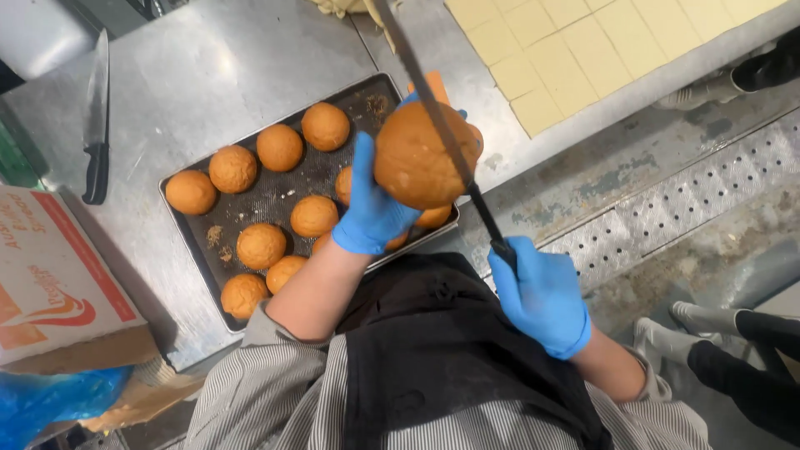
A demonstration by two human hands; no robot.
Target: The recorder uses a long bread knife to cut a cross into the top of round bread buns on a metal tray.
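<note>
Two hands in blue gloves are both busy above a steel surface. The left hand is clenched around a large round brown bun, lifted clear of the baking tray and held over the tray's right end. The right hand grips the black handle of a long knife, whose thin blade runs up and across the bun, touching its right side. About ten more brown buns sit on the dark tray, in loose rows, some partly hidden behind the left hand and the held bun. A second knife with a black handle lies on the surface well to the left of the tray. Sheets of pale dough cut into squares lie at the top right of the surface. A cardboard box stands at the left edge. Dark shoes show on the floor at the right.
</note>
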